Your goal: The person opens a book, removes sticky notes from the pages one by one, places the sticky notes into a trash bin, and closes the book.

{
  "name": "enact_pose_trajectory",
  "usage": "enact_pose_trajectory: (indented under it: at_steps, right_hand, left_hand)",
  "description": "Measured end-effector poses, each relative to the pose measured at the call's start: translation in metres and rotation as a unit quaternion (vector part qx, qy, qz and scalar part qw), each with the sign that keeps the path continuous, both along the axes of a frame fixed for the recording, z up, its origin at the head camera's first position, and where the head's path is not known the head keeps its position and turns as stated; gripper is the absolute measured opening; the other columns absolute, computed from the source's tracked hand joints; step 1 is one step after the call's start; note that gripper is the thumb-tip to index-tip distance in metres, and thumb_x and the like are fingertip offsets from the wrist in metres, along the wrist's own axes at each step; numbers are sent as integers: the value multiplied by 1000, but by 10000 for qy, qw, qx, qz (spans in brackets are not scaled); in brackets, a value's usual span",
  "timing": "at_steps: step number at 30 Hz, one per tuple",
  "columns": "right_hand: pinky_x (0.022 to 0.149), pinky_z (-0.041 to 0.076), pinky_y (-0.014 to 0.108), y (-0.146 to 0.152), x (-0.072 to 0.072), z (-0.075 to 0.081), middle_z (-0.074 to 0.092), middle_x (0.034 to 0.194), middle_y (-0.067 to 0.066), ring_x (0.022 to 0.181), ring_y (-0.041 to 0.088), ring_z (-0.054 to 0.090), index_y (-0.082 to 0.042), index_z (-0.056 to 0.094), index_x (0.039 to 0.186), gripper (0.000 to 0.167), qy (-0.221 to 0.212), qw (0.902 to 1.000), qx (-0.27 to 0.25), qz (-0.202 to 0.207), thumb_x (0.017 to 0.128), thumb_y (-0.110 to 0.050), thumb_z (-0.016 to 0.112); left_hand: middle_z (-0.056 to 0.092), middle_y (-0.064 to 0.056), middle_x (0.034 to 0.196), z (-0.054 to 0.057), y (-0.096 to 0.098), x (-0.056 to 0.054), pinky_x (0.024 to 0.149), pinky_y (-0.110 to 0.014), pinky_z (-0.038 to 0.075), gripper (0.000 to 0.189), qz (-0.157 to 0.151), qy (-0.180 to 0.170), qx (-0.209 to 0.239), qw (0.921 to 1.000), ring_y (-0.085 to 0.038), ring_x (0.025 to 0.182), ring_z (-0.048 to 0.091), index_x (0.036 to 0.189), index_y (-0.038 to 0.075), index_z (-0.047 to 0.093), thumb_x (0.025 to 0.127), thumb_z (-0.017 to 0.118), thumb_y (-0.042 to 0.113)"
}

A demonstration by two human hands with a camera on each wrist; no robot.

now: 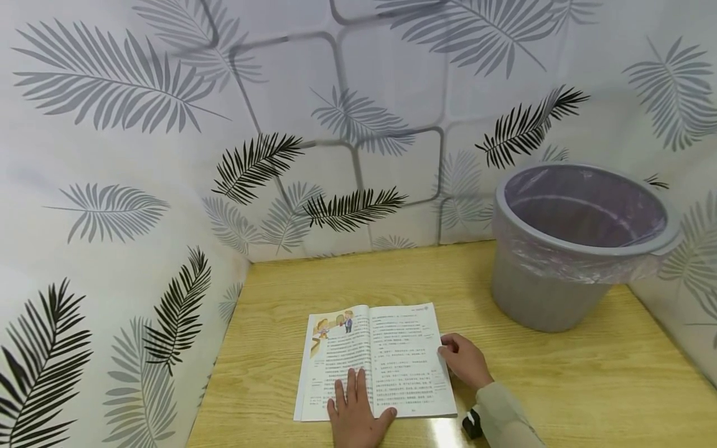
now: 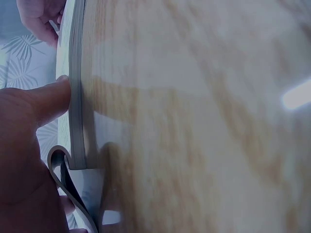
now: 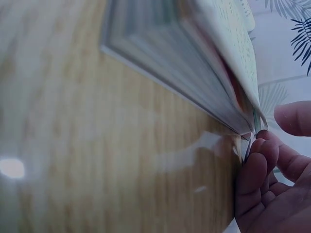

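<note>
An open book (image 1: 406, 367) with printed text lies on the wooden table, a coloured drawing of two figures at the top of its left page. My left hand (image 1: 358, 414) rests on the lower left page near the fold, fingers spread, thumb reaching across to the right page. In the left wrist view, that thumb (image 2: 51, 99) presses over the book's lower edge. My right hand (image 1: 465, 361) is at the book's right edge. The right wrist view shows its fingertips (image 3: 265, 138) touching the page edges at a corner, with the thumb (image 3: 294, 119) held apart.
A grey bucket (image 1: 538, 298) lined with a clear plastic bag stands at the back right of the table (image 1: 269, 292). Leaf-patterned wall covering (image 1: 392, 162) rises behind and at both sides. A small black object (image 1: 472, 424) shows by the right sleeve (image 1: 504, 414).
</note>
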State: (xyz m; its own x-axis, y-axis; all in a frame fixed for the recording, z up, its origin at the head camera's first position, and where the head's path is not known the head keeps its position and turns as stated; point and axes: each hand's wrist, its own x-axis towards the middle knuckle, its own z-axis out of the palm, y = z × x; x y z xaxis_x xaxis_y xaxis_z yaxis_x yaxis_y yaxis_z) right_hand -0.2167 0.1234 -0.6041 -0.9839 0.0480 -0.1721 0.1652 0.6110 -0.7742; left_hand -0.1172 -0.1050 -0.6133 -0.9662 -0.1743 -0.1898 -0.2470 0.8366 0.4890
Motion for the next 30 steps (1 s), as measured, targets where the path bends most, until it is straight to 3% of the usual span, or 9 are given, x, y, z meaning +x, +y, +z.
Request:
enact_pose_trajectory:
  at_steps: [11,22,30]
  right_hand:
    - [68,45,27,-2,6,3,65,96,11,82,19,58,1,65,111,23,178,9989,-423,-67,94,-13,60]
    - [72,48,27,-29,36,25,68,102,9,83,14,60,-4,65,113,20,221,9965,-782,185,96,-13,59]
    - [81,54,33,-43,57,29,67,110,8,92,15,63,-5,64,113,20,384,9956,-728,439,93,-11,62]
  left_hand:
    - [26,-15,164,-2,1,2,115,-73,14,105,-64,24,-48,10000,-48,151,18,155,9,29,76,72,63]
    - [29,-17,162,5,-6,3,112,-76,18,102,-109,217,118,9996,-51,148,23,153,8,33,75,76,57]
    - [29,-16,162,3,-4,3,112,-75,19,102,-127,222,46,9997,-50,148,23,153,9,33,74,77,56]
